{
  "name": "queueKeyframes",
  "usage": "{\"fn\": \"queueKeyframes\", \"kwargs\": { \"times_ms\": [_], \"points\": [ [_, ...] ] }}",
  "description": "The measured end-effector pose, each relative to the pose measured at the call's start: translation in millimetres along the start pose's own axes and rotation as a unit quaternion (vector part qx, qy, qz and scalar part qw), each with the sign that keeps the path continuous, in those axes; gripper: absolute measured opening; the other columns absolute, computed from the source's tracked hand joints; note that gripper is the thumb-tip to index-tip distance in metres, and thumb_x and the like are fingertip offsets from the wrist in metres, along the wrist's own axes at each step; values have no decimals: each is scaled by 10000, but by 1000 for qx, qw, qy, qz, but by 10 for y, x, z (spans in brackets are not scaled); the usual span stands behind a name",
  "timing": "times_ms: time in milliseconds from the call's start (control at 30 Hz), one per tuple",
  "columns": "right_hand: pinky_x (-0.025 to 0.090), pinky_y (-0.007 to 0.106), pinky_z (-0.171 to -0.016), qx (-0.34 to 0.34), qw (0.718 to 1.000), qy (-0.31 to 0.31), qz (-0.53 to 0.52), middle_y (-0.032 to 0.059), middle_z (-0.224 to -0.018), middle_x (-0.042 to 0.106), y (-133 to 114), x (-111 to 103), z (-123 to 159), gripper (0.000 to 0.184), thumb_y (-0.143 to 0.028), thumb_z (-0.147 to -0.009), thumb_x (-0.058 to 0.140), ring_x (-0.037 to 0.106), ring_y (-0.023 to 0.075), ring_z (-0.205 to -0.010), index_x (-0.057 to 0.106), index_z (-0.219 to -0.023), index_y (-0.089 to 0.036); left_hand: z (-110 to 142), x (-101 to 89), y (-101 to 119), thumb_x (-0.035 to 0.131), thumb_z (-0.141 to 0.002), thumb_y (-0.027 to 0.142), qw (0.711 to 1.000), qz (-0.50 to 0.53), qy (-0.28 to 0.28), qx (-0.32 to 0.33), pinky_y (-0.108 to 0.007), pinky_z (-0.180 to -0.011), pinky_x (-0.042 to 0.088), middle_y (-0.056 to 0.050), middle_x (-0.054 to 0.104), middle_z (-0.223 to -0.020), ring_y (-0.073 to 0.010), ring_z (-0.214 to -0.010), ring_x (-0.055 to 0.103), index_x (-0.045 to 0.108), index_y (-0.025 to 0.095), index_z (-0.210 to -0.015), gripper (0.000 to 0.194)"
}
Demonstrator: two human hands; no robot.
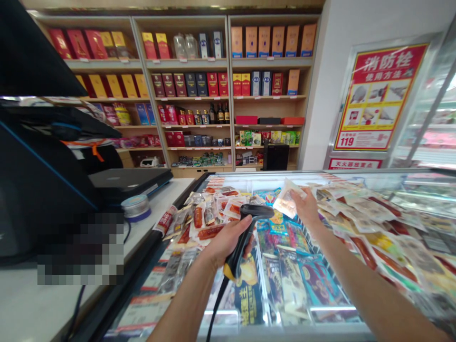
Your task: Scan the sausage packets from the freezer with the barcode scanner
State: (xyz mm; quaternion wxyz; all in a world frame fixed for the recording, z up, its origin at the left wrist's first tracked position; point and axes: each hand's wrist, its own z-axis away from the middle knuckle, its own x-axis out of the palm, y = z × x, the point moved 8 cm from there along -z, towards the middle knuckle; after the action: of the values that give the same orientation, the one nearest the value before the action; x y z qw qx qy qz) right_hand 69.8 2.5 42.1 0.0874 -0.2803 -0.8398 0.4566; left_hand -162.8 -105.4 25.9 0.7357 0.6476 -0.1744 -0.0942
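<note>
My left hand [233,237] is wrapped round the handle of a black and yellow barcode scanner [239,251], whose head points right and whose cord hangs down. Opposite it, my right hand [305,205] grips a small clear-and-white food packet [286,199] by its right side. The packet is held up in front of the scanner head, a short gap apart. Below both hands is the glass top of a chest freezer [228,327]. Sealed sausage packets [210,232] lie heaped on the glass to the left, and more vacuum-packed packets [381,237] cover the right. Colourful bags [285,237] show beneath the glass.
At the left, a white counter [142,251] carries a black checkout machine [39,180], a flat black device [131,183] and a round tub [136,208]. Shelves [230,95] of boxes and bottles stand behind the freezer. A red and yellow sign [383,95] hangs on the right wall.
</note>
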Motion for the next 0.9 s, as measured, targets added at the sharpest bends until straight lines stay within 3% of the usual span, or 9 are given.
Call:
{"fn": "queueKeyframes", "kwargs": {
  "times_ms": [567,900],
  "points": [
    [379,252,-513,15,999,49,6,15,-623,547,14,-127,-34,366,-500,-630,505,502,136,-551,497,-757,-157,24,-70,-10,452,-683,521,1000,-1,0,-21,-182,-368,323,15,492,-553,-59,-390,440,466,142,-684,379],
    [393,276,-510,45,998,47,10,36,-653,580,99,-129,-50,412,-515,-612,509,527,170,-565,530,-813,-156,176,114,138,412,-740,465,997,-18,-76,19,-180,-372,289,-2,493,-592,-52,-388,427,462,134,-677,340]
  ]
}}
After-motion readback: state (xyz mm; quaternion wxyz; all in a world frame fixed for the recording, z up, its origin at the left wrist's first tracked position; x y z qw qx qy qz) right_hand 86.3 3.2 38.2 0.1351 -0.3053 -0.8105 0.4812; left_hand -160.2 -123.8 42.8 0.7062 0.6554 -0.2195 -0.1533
